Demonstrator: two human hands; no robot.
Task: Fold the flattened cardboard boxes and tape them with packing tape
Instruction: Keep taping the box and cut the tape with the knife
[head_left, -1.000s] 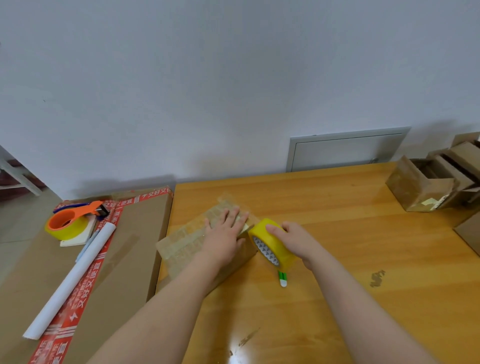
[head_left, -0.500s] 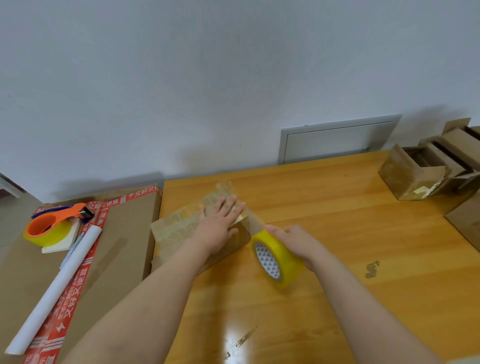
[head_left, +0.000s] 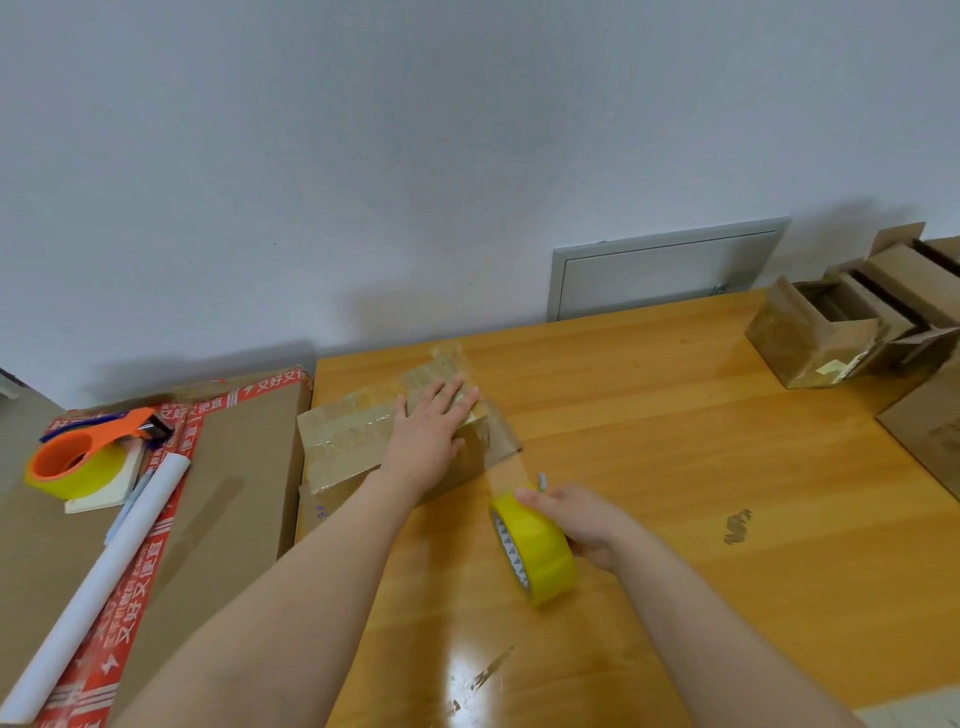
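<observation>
- Head view: the cardboard box (head_left: 353, 441), small and already patched with clear tape, sat on the wooden surface (head_left: 675, 467) near its far left edge, at about eleven o'clock from the tape roll (head_left: 540, 556).
- The left hand (head_left: 428, 431) lay flat on the box top, its fingers (head_left: 457, 395) straight and spread, pressing down and gripping nothing.
- The right hand (head_left: 582, 519) held the yellow roll on edge, with its fingers curled round the rim, at five o'clock from the box.
- A strip of tape (head_left: 501, 457) ran taut from the box's right end down to the roll.
- Judged from this, the box was light and hollow, stiff along its creases but soft in the panels. It would slide or lift under the pull unless pinned from above, over the seam.
- The roll looked rigid and easy to grip by its rim. The sticky, thin strip would likely wrinkle or fold on itself if it went slack.
- At two o'clock, well apart, stood several folded boxes (head_left: 810, 343).
- At nine o'clock, beside the surface, a flat carton (head_left: 234, 467) carried an orange dispenser (head_left: 78, 462) and a white tube (head_left: 98, 582).
</observation>
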